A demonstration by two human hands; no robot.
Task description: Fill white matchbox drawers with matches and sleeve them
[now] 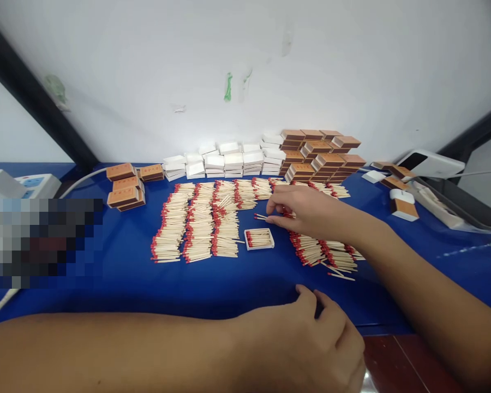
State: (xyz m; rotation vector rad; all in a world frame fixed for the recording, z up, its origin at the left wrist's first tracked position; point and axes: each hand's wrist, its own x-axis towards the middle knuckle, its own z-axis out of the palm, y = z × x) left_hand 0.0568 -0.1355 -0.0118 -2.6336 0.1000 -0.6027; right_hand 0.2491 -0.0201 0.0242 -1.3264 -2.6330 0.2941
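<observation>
My right hand is pinched near two red-tipped matches, which stick out to the left of its fingertips. Just below them a small white tray lies on the blue table, holding a row of matches. My left hand rests at the table's front edge with its fingers curled; whether anything is inside is hidden. Rows of loose matches fill the table left of the tray, and more rows lie right of it, partly under my right hand.
Stacked white trays and brown matchboxes line the wall. More boxes stand at the left, near a power strip. At the right are a white device, a dark tray and scattered boxes.
</observation>
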